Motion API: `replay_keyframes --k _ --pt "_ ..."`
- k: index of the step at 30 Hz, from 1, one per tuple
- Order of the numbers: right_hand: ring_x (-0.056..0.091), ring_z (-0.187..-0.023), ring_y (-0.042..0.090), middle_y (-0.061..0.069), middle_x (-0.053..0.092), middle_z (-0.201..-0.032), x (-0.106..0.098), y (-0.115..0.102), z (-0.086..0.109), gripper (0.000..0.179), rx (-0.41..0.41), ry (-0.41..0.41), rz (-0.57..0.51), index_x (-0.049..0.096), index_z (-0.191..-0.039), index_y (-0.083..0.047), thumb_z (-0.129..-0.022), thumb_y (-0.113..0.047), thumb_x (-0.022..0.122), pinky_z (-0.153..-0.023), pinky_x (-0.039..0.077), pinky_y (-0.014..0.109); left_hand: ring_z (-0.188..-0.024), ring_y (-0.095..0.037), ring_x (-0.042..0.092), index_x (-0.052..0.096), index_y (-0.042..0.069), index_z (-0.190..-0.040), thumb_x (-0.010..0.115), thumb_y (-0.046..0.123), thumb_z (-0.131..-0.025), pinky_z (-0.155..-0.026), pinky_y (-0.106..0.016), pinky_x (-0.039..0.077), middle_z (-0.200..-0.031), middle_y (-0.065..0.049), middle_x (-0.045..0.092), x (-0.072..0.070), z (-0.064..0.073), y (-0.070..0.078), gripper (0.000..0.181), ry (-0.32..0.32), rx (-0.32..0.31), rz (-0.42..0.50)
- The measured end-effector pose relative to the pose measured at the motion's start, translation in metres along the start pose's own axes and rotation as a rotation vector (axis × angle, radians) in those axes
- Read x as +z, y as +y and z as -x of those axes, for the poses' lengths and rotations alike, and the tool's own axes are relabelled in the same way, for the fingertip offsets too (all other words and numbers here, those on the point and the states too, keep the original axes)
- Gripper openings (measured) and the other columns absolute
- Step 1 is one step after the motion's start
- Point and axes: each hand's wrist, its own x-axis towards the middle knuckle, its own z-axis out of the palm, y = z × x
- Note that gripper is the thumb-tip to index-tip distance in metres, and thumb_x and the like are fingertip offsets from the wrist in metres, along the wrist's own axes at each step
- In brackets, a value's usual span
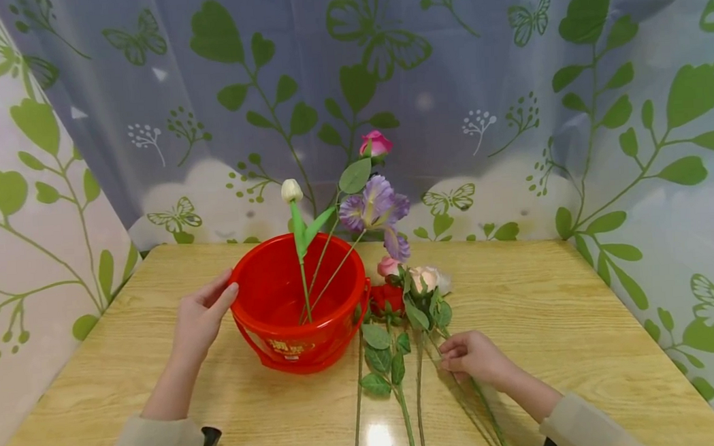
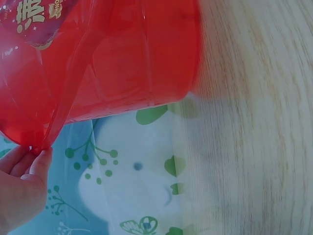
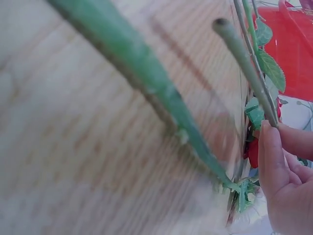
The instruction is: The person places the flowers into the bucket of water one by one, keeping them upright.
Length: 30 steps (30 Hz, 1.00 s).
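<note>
The flower stem [image 3: 244,58] is lying on the four o'clock side of the red bucket [image 1: 339,330], in the loose bunch on the desk [image 1: 533,301]. The right hand [image 1: 478,360] is pinching it between thumb and fingertips; which bloom it is carrying is hard to tell, though it is leading up toward the pale rose [image 1: 423,279]. The left hand [image 1: 199,321] is gripping the bucket's rim at nine o'clock.

I am judging the stem to be light, thin and fairly stiff, like wire under a smooth skin, so it is likely offering little to slip or break, while the petals and leaves are looking softer and easier to crush or snag. The bare length below the leaves is seeming the best place for taking hold. In the head view its long axis is running from eleven to five o'clock, with the bloom end pointing toward eleven and the cut end toward five, nearer the person.
</note>
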Motion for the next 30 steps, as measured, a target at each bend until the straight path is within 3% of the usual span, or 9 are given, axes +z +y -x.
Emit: replay_keyframes --k 12,19,26,30 --pt "0.058 -0.069 0.020 0.008 0.057 -0.076 -0.006 -0.005 0.004 0.028 -0.031 0.019 0.011 0.050 -0.103 0.020 -0.081 0.004 0.058 -0.059 0.051 0.034 -0.109 -0.020 0.049 0.048 -0.002 -0.125 0.057 0.024 -0.087 -0.078 -0.012 0.043 -0.123 -0.016 0.050 0.000 -0.001 -0.001 0.047 0.000 0.011 -0.020" --pt "0.060 -0.077 0.028 0.008 0.059 -0.079 -0.011 -0.010 0.003 0.027 -0.043 0.049 -0.008 0.049 -0.105 0.021 -0.083 0.005 0.054 -0.063 0.052 0.036 -0.110 -0.020 0.048 0.048 -0.001 -0.126 0.057 0.027 -0.087 -0.078 -0.011 0.042 -0.124 -0.015 0.049 0.000 0.000 0.000 0.048 -0.006 -0.006 -0.006" --pt "0.059 -0.078 0.026 0.008 0.058 -0.082 -0.018 -0.021 0.003 0.030 -0.017 0.107 -0.004 0.048 -0.109 0.019 -0.083 0.005 0.055 -0.066 0.052 0.036 -0.107 -0.012 0.050 0.048 -0.002 -0.125 0.057 0.026 -0.087 -0.078 -0.012 0.042 -0.122 -0.015 0.050 -0.001 -0.001 -0.002 0.048 0.005 0.004 -0.015" --pt "0.059 -0.078 0.026 0.009 0.058 -0.081 -0.021 -0.028 0.003 0.029 -0.027 0.127 -0.001 0.050 -0.107 0.018 -0.082 0.005 0.056 -0.067 0.052 0.036 -0.108 -0.015 0.050 0.048 -0.003 -0.124 0.057 0.027 -0.087 -0.078 -0.012 0.042 -0.122 -0.016 0.050 -0.001 -0.001 -0.004 0.048 0.008 0.011 -0.027"
